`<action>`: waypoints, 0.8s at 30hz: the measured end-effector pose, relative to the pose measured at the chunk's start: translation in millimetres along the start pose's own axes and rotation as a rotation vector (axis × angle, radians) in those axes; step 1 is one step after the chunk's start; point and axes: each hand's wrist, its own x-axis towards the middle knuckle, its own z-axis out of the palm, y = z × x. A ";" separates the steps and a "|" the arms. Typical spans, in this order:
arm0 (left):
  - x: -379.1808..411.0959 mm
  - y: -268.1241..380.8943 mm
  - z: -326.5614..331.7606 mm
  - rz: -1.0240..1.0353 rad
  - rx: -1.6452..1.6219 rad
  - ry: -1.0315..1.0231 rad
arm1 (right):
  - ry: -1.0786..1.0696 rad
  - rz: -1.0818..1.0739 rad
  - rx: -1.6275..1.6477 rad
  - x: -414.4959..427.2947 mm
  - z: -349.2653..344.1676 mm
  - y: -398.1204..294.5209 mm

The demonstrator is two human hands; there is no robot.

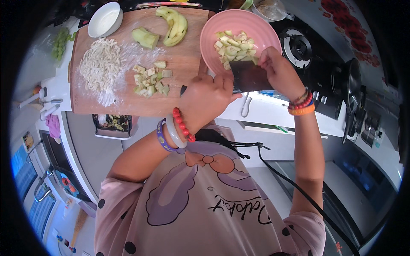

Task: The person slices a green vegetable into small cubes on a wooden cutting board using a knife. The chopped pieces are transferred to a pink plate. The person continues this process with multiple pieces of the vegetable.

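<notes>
My left hand [206, 96] is closed around the handle of a dark, wide-bladed kitchen knife [251, 76], the handle's black end showing past my fist. The blade hangs over the near rim of a pink bowl [211, 51]. Curled fingers of my right hand [277, 70] touch the blade's far end; whether they grip it is unclear. Pale diced pieces, apparently peeled eggplant [235, 48], lie in the bowl. More diced pieces [152, 80] sit on the wooden cutting board [182, 64]. Behind them are a cut peeled chunk [144, 37] and a curved peeled piece [176, 27].
Floured dough strips [99, 65] are heaped on the board's left side. A white bowl [105, 20] holding white powder stands at the back left corner. A gas stove [298, 48] flanks the pink bowl. Below the board's front edge hangs a scrap bin [112, 125].
</notes>
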 end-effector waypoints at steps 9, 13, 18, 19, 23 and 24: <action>-46.5 -17.4 -15.9 -0.157 -0.073 -0.025 | 0.498 -0.118 0.132 -3.8 -31.5 -47.8; -86.6 -45.3 -36.3 -0.459 -0.418 0.063 | 0.646 -0.229 0.154 -16.2 -41.1 -80.6; -180.1 -89.6 -68.0 -1.155 -1.442 0.030 | 0.485 -0.266 0.350 0.7 27.8 -103.7; -199.0 -93.4 -65.4 -1.224 -1.621 0.085 | 0.425 -0.304 0.323 6.6 45.1 -108.7; -239.1 -83.6 -58.6 -1.384 -1.832 0.227 | 0.225 -0.213 0.391 18.3 111.3 -125.1; -245.2 -78.0 -55.0 -1.423 -1.870 0.243 | 0.192 -0.190 0.386 21.6 123.0 -120.7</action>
